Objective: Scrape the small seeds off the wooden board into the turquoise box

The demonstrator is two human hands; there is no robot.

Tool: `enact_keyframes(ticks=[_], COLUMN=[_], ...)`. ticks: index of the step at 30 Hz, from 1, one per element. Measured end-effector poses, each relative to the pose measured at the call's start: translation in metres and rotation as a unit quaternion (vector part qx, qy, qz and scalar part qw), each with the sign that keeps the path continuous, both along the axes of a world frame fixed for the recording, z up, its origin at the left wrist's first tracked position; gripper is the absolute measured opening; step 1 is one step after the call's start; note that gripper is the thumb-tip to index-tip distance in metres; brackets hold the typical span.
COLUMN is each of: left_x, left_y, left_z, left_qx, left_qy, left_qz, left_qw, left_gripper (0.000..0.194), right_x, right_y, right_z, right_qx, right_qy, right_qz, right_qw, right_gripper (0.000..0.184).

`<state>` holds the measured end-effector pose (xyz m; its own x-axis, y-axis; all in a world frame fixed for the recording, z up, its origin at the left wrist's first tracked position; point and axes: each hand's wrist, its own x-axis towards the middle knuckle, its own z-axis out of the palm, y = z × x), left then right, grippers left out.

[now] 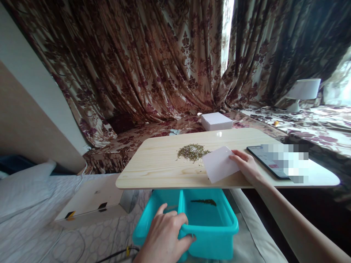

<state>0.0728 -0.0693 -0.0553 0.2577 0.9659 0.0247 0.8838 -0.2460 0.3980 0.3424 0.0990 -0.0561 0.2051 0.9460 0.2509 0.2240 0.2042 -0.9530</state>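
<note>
My right hand pinches a thin white card by its right edge, low over the wooden tabletop. The card's far left corner reaches the right side of a loose heap of small green and white grains. Below the table's near edge sits a turquoise two-compartment bin. My left hand grips its near rim by the divider, thumb outside and fingers over the top. A thin streak of green grains lies in the bin's right compartment.
A tablet, partly blurred out, lies on the table's right side. Behind the table stands a white box. A larger white carton rests on the bed at left. A lamp stands at far right, with patterned curtains behind.
</note>
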Motion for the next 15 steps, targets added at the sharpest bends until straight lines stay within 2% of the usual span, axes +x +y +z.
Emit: enact_keyframes(ticks=[4,6,15], left_x=[0.001,0.0016,0.0015], left_y=[0.0006,0.0014,0.0019], left_z=[0.0016,0.0018,0.0003], left_qx=[-0.005,-0.007,-0.008], left_qy=[0.008,0.012,0.017], left_qz=[0.001,0.002,0.0], left_qw=[1.0,1.0,1.0], left_gripper=[0.009,0.009,0.008], right_x=[-0.0012,-0.0029,-0.0055], right_y=[0.0034,0.004,0.0026], right_z=[-0.0037,-0.0044,-0.0034], right_qx=[0.015,0.016,0.03], right_qy=[0.064,0.078,0.04], right_qz=[-0.016,-0.001,0.032], right_qw=[0.998,0.997,0.998], right_gripper=[0.021,0.023,0.034])
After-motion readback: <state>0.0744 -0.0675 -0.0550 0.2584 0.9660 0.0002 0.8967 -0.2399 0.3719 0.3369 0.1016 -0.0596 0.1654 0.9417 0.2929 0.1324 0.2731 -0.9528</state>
